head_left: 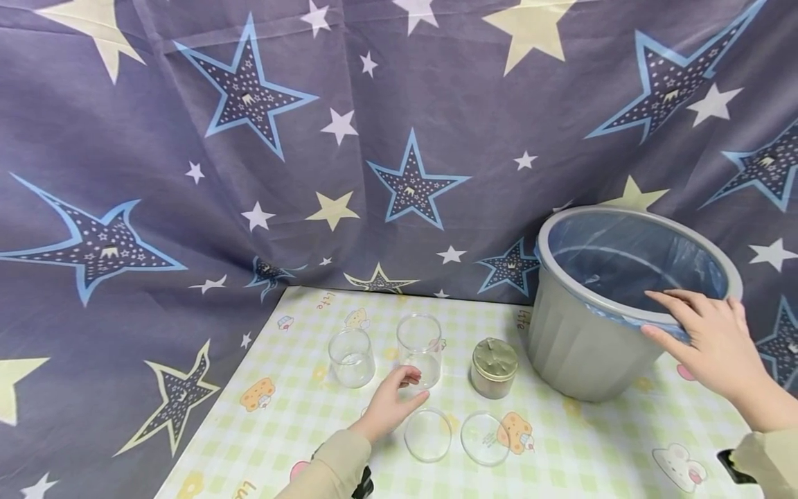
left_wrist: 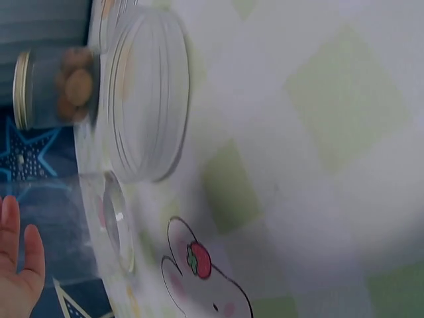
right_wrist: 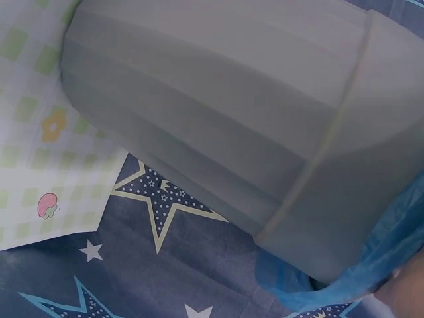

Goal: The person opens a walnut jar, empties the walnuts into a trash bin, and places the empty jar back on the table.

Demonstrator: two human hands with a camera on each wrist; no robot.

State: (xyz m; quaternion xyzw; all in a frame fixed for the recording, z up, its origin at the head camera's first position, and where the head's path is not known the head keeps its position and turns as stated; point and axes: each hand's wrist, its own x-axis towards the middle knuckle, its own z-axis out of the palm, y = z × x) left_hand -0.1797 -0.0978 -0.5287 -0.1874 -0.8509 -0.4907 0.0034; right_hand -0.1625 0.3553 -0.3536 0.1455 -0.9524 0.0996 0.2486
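Observation:
My left hand (head_left: 389,409) is beside a taller clear jar (head_left: 430,360), fingers loosely bent and thumb apart, gripping nothing. In the left wrist view, the hand (left_wrist: 18,268) overlaps the clear jar (left_wrist: 63,232); contact cannot be told. My right hand (head_left: 713,339) lies over the front right rim of a grey bin (head_left: 580,346) with a blue liner (head_left: 623,256), fingers extended over the opening, thumb outside. In the right wrist view, part of that hand (right_wrist: 405,291) shows by the liner (right_wrist: 377,252).
A shorter clear jar (head_left: 352,360) stands left of the taller one. A jar with a greenish-gold lid (head_left: 494,360) is near the bin; brown round pieces (left_wrist: 78,86) show inside. Two clear discs (head_left: 427,435) (head_left: 485,438) lie in front. A star-patterned cloth (head_left: 312,173) hangs behind.

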